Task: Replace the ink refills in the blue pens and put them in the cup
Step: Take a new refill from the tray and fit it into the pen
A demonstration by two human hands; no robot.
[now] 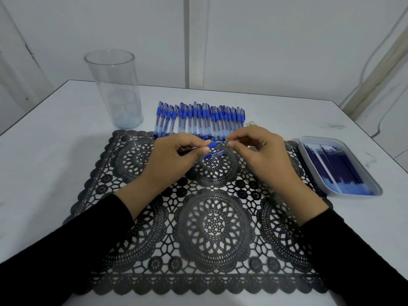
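One white table (55, 151) carries everything, with a black lace placemat (216, 228) spread across its near half. At the far left, well apart from the work, stands a tall clear plastic cup (114, 89), upright and with no pens in it. At the right edge of the mat lies a shallow grey tray (375, 188) holding a bundle of dark blue refills (331, 166). A row of capped blue pens (201, 120) lies side by side just beyond the mat's far edge. Above the mat's far middle, the left hand (167, 160) curls its fingers round the barrel of one pen (213, 144), while the right hand (260, 155) pinches the pen's tip end between thumb and forefinger; whether that pinch is on the nose cone or on the refill itself is too small to tell. A short blue piece (214, 154), probably the cap, rests on the mat just under the hands. The pen looks light, stiff and smooth, so I judge the ribbed blue grip the surest hold. The thin refill would bend if squeezed sideways and should be pulled straight along its length. The cup looks light enough to tip from a careless drop. Room is open to the left for the reach to the cup; the pen row lies close behind the knuckles and could be scattered.
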